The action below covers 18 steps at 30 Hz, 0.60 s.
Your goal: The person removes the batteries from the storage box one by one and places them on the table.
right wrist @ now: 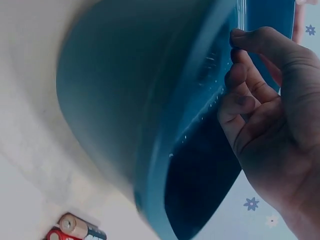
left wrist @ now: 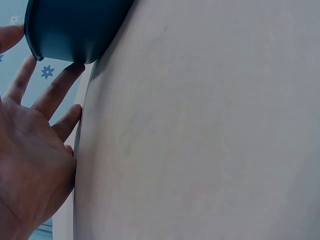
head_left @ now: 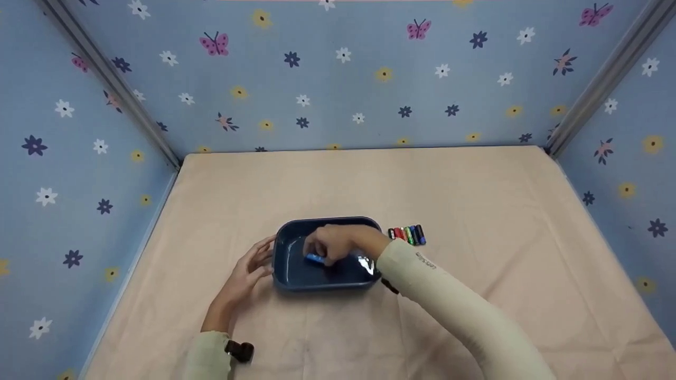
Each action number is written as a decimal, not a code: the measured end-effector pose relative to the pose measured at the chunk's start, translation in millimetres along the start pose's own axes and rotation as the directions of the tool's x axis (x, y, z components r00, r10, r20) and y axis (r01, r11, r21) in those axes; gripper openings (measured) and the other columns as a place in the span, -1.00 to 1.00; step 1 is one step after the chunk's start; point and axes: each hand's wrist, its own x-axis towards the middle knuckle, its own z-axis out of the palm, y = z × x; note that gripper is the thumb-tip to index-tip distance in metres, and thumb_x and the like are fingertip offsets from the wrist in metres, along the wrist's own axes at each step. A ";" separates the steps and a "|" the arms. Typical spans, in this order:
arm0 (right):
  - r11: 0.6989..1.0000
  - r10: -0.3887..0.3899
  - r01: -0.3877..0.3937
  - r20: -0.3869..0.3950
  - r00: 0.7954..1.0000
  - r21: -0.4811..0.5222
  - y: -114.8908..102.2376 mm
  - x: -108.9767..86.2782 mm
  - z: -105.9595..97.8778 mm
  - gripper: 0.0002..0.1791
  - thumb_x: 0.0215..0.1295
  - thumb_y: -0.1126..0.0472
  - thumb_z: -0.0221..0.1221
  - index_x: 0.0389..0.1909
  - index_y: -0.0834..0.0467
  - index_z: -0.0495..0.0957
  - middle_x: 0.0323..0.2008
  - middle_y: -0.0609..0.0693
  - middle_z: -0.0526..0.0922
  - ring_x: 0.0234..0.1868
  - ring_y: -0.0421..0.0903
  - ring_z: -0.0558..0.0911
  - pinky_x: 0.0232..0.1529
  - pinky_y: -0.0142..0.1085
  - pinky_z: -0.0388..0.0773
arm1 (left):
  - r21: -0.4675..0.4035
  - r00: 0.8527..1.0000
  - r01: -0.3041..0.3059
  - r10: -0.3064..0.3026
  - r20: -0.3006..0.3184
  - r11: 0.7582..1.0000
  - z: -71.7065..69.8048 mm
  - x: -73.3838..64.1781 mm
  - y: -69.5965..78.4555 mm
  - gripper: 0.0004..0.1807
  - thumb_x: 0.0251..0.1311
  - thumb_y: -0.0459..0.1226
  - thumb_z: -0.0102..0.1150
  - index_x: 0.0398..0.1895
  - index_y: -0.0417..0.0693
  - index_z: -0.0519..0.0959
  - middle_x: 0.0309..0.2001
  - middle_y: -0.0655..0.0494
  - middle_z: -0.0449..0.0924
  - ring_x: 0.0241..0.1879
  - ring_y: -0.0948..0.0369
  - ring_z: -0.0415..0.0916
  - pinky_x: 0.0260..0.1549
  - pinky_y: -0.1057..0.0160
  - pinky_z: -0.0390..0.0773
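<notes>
A dark blue rectangular dish (head_left: 327,288) stands on the cloth-covered table. My right hand (head_left: 334,243) is inside it, pinching a small blue battery (head_left: 316,258) low over its floor. In the right wrist view the thumb and curled fingers (right wrist: 250,90) reach past the dish wall (right wrist: 115,100), and the battery cannot be made out. My left hand (head_left: 249,272) rests against the dish's left end. Its spread fingers (left wrist: 59,91) touch the outside of the dish (left wrist: 75,35) in the left wrist view.
Just right of the dish, a row of several coloured batteries (head_left: 407,235) lies on the table; a tan-ended one (right wrist: 74,226) shows in the right wrist view. A bright patch (head_left: 366,265) shines at the dish's right end. Flowered blue panels (head_left: 338,79) enclose the table (head_left: 475,190).
</notes>
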 end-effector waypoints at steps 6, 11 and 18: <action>1.000 -0.027 0.027 -0.008 1.000 -0.001 3.6 -4.9 -8.0 -0.38 0.42 0.40 0.38 0.49 0.12 0.61 -0.04 0.11 0.77 -0.15 -0.19 0.60 -0.10 -0.39 0.55 | 0.003 1.000 -0.008 0.007 0.011 1.000 -0.1 1.0 -1.6 -0.21 0.57 -0.43 0.16 0.81 -0.09 0.22 0.80 -0.27 0.19 0.74 -0.31 0.28 0.46 0.22 0.60; 0.999 -0.019 0.019 -0.019 1.000 0.040 9.0 -12.3 -13.5 -0.36 0.36 0.44 0.36 0.48 0.16 0.62 -0.14 0.03 0.72 -0.17 -0.20 0.58 -0.12 -0.42 0.52 | 0.004 1.000 0.010 -0.010 0.007 1.000 -0.7 0.3 -1.5 -0.21 0.56 -0.44 0.16 0.80 -0.08 0.23 0.80 -0.25 0.20 0.74 -0.29 0.28 0.56 0.15 0.53; 0.997 0.028 -0.025 -0.037 0.999 0.075 16.7 -26.6 -21.3 -0.35 0.36 0.44 0.35 0.49 0.17 0.62 -0.01 0.14 0.78 -0.11 -0.17 0.60 -0.07 -0.39 0.56 | -0.007 1.000 0.014 -0.014 0.005 1.000 -0.6 1.1 0.7 -0.20 0.52 -0.48 0.10 0.80 -0.06 0.24 0.80 -0.26 0.18 0.75 -0.29 0.28 0.55 0.08 0.54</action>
